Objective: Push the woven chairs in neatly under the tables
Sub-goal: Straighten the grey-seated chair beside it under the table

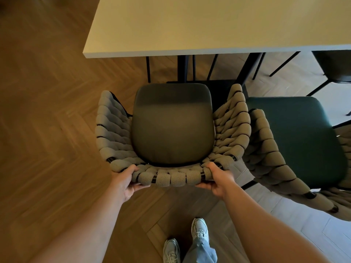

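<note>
A woven chair point(171, 126) with thick beige rope sides and a dark seat cushion stands in front of me, facing a white table point(209, 25). The seat's front edge sits just short of the table's near edge. My left hand point(126, 180) grips the left end of the chair's woven top rail, fingers curled under it. At the rail's right end, my right hand point(218, 180) grips in the same way.
A second woven chair point(296, 145) with a green seat stands close on the right, angled, its rope side touching the first chair. Black table and chair legs point(182, 69) show under the tabletop. Herringbone wood floor point(47, 111) spreads left. My shoes point(199, 229) are below.
</note>
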Demonstrator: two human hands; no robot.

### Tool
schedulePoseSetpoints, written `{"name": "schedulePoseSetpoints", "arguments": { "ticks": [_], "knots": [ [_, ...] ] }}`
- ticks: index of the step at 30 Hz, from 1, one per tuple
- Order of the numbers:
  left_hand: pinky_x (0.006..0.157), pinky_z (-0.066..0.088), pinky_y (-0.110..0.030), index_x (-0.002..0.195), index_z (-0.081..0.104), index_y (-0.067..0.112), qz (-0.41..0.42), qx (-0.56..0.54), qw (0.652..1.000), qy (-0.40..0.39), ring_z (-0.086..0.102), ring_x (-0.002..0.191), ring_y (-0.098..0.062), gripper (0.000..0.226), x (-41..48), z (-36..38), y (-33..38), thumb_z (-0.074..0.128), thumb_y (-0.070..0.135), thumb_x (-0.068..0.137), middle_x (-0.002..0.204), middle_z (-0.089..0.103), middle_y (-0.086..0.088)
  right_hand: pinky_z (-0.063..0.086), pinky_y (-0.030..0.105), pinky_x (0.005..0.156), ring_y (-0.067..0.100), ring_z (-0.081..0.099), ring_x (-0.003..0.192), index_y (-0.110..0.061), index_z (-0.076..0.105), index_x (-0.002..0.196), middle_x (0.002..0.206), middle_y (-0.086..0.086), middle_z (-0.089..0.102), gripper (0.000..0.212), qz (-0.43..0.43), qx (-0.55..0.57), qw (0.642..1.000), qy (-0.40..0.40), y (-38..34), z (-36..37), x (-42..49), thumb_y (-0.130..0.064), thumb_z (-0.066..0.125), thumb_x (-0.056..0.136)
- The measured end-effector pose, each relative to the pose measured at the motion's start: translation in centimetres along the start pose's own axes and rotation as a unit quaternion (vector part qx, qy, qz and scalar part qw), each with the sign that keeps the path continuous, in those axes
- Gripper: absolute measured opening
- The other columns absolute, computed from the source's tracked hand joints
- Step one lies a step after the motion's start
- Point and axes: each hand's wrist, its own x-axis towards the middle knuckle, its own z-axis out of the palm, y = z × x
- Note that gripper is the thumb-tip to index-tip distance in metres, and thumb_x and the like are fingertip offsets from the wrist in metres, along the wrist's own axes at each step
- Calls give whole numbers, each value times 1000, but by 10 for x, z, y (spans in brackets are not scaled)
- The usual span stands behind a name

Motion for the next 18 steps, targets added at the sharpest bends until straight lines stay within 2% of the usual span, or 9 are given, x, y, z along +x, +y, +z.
{"name": "schedulePoseSetpoints", "arguments": {
  "ticks": [3,8,11,13,15,18],
  "knots": [
    [80,53,-71,123,48,15,2,1,1000,-3,62,103,-54,39,1,-1,-2,62,-3,90,111,55,-25,62,55,59,43,74,88,-9,51,114,105,25,70,34,-1,-3,1000,0,1,-1,-2,-15,73,89],
    [77,56,-68,134,44,20,30,-14,999,3,64,106,-48,51,-1,-1,-16,66,7,91,118,58,-25,62,57,67,43,73,92,-7,51,117,109,25,71,40,-3,0,1000,-30,0,-9,-12,-23,74,89],
    [88,56,-60,135,46,16,20,-27,999,1,62,112,-40,53,-17,4,-28,70,10,88,124,58,-23,63,53,70,41,74,93,-6,52,125,111,23,70,43,-17,-19,999,-45,3,-16,-29,-26,70,92],
    [94,56,-53,130,50,11,21,16,1000,0,62,113,-33,43,-36,13,-36,68,11,91,120,60,-21,63,48,67,40,75,90,-7,49,136,119,23,67,50,-30,-38,997,-52,7,-26,-44,-29,67,95],
    [92,57,-49,124,54,8,17,44,999,-11,63,112,-30,33,-56,21,-46,65,12,94,117,62,-19,64,46,67,38,76,86,-12,41,148,127,24,61,61,-46,-53,996,-49,12,-40,-61,-30,66,95],
    [95,55,-48,116,57,9,5,80,996,-46,65,107,-29,18,-94,32,-59,58,16,99,118,62,-16,64,48,72,37,76,86,-10,41,148,119,22,63,61,-61,-67,995,-36,15,-67,-93,-30,65,96]
  ]
}}
